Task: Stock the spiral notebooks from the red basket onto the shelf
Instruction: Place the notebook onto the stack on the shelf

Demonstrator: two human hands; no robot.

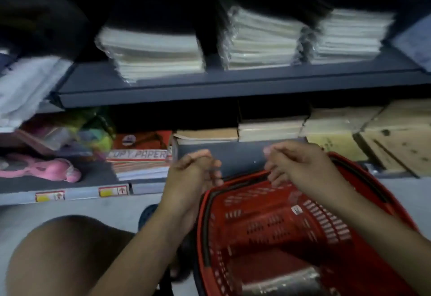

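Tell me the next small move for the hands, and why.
Probably lower the right hand into the red basket toward the shiny wrapped item at its near end. Both hands, left hand too, hover empty above the rim, and nothing else shows inside.

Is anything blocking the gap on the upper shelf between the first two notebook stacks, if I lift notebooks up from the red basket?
Nothing visible blocks it. The gap between the left stack and middle stack looks dark and open, and both hands hover over the red basket below, holding nothing. Blur hides detail.
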